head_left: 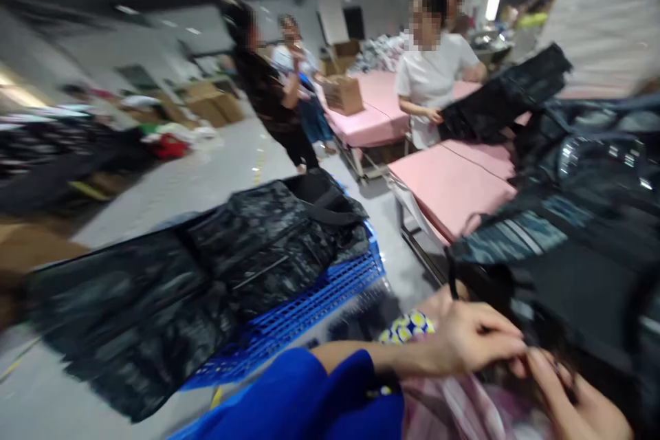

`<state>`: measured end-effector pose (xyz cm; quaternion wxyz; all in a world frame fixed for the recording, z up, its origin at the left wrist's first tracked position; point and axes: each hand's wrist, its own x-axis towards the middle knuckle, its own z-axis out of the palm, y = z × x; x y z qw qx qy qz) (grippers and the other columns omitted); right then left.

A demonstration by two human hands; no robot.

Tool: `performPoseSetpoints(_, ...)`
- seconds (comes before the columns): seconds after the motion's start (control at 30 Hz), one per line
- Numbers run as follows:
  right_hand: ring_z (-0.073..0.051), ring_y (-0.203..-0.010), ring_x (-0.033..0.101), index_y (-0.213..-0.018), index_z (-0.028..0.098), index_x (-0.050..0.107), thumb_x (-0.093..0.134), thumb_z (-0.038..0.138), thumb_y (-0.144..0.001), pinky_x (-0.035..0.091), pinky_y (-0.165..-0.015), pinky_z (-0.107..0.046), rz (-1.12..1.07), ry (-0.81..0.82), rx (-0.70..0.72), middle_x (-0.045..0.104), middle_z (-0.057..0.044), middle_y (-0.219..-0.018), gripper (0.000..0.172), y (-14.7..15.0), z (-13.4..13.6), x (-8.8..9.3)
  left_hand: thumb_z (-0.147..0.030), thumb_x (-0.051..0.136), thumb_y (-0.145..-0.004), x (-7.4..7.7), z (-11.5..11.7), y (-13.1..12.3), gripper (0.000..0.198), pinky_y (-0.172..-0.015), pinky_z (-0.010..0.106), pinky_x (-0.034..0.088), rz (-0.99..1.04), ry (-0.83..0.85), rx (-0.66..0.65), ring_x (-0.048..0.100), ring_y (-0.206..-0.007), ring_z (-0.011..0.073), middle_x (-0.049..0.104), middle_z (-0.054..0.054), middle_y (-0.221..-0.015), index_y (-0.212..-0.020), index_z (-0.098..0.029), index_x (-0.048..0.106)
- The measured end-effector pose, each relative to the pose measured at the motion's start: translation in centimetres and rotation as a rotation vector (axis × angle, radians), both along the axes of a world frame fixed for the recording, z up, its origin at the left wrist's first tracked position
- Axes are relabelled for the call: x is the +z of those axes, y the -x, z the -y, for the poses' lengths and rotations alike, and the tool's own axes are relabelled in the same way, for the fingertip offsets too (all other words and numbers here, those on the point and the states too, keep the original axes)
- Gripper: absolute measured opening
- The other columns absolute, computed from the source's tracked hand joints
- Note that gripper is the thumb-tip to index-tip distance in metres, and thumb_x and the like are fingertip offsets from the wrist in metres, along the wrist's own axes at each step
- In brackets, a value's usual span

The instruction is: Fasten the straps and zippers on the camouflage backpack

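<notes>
My left hand (477, 340) reaches in at lower right, its thumb and fingers pinched together. Facing it, my right hand (580, 395) is closed too, with fingertips meeting those of the left. Something small and dark shows between the fingers of the right hand; blur hides what it is. Beside and behind both hands lies a pile of black bags (582, 275) with straps, one carrying a blue camouflage panel (520, 237). A black strap (452, 275) loops down just behind my left hand.
Dark camouflage bags (247, 240) lie across a blue plastic basket (309, 309) at left. Pink-topped tables (454, 182) stand ahead, where a person in white (433, 75) holds a dark bag (505, 96). Two people stand farther back near cardboard boxes (343, 94).
</notes>
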<state>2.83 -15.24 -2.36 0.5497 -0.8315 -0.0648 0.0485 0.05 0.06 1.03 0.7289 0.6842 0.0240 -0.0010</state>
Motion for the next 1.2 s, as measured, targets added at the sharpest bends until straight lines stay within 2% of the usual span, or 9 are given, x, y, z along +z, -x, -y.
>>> performPoseSetpoints(0.1,-0.023,-0.07,0.065,-0.085,0.018,0.069,0.058,0.067,-0.072,0.055,-0.066,-0.033,0.063,0.027,-0.004,0.069,-0.007,-0.079,0.052,0.0,0.8,0.2,-0.04,0.063,-0.071,0.5,-0.4,-1.1,0.032,-0.055,0.02,0.043,-0.176,0.163,0.039,0.053,-0.055,0.0087,0.064,0.004,-0.064,-0.075,-0.01,0.07)
performPoseSetpoints(0.23,-0.021,-0.077,0.066,-0.111,0.019,0.062,0.06,0.063,-0.073,0.052,-0.066,-0.028,0.369,0.264,-0.098,0.069,-0.006,-0.097,0.058,0.0,1.8,1.2,-0.04,0.065,-0.064,0.9,-0.8,-1.4,0.031,-0.048,0.019,0.037,-0.271,0.227,0.083,0.048,-0.049,0.0062,0.063,0.004,-0.062,-0.069,-0.009,0.068)
performPoseSetpoints(0.37,-0.014,-0.069,0.063,-0.104,0.019,0.062,0.053,0.047,-0.086,0.048,-0.063,-0.023,0.647,0.35,-0.038,0.068,-0.005,-0.091,0.035,0.5,2.0,2.2,-0.036,0.064,-0.064,1.1,-0.7,-1.1,0.027,-0.05,0.019,0.037,-0.211,0.154,0.092,0.047,-0.049,0.006,0.062,0.003,-0.06,-0.067,-0.009,0.067)
performPoseSetpoints(0.53,-0.013,-0.073,0.063,-0.1,0.018,0.062,0.055,0.027,-0.088,0.045,-0.069,-0.023,0.857,0.332,0.048,0.068,-0.004,-0.086,0.017,0.9,0.9,2.9,-0.031,0.063,-0.066,1.0,-0.5,-1.0,0.021,-0.052,0.02,0.038,-0.201,0.119,0.117,0.047,-0.05,0.0069,0.061,0.001,-0.058,-0.068,-0.01,0.068)
performPoseSetpoints(0.73,-0.016,-0.074,0.065,-0.094,0.02,0.065,0.056,0.034,-0.087,0.048,-0.067,-0.025,0.656,0.26,-0.023,0.07,-0.003,-0.087,0.018,0.8,1.5,2.2,-0.031,0.063,-0.067,0.7,-0.2,-1.0,0.021,-0.054,0.021,0.039,-0.224,0.127,0.1,0.047,-0.051,0.0071,0.06,0.001,-0.059,-0.068,-0.01,0.067)
performPoseSetpoints(0.87,-0.017,-0.076,0.066,-0.093,0.02,0.066,0.055,0.036,-0.087,0.049,-0.069,-0.025,0.608,0.232,0.043,0.07,-0.003,-0.089,0.02,0.6,1.9,2.1,-0.028,0.063,-0.066,0.5,-0.3,-1.0,0.018,-0.055,0.021,0.038,-0.225,0.054,0.085,0.048,-0.055,0.0078,0.06,0.001,-0.06,-0.066,-0.011,0.067)
performPoseSetpoints(1.0,-0.015,-0.068,0.065,-0.089,0.02,0.066,0.055,0.038,-0.087,0.05,-0.06,-0.022,0.547,0.194,-0.004,0.07,-0.003,-0.082,0.021,0.4,1.9,2.1,-0.03,0.063,-0.066,0.5,-0.5,-0.9,0.02,-0.055,0.02,0.036,-0.26,0.107,0.034,0.047,-0.055,0.007,0.06,0.001,-0.062,-0.065,-0.011,0.066)
performPoseSetpoints(1.13,-0.015,-0.075,0.064,-0.109,0.021,0.063,0.061,0.035,-0.082,0.05,-0.064,-0.022,0.569,0.148,0.151,0.067,-0.004,-0.091,0.03,0.1,1.3,2.1,-0.031,0.063,-0.066,0.3,-0.5,-1.0,0.022,-0.055,0.019,0.035,-0.268,0.174,-0.018,0.047,-0.056,0.0066,0.059,0.001,-0.061,-0.067,-0.01,0.064)
performPoseSetpoints(1.2,-0.013,-0.07,0.062,-0.102,0.021,0.066,0.057,0.029,-0.084,0.048,-0.061,-0.021,0.551,0.074,0.198,0.065,-0.003,-0.082,0.021,-0.1,0.7,2.3,-0.032,0.063,-0.068,0.1,-0.4,-1.1,0.023,-0.055,0.019,0.036,-0.244,0.158,-0.05,0.047,-0.056,0.0066,0.059,0.001,-0.062,-0.07,-0.009,0.065)
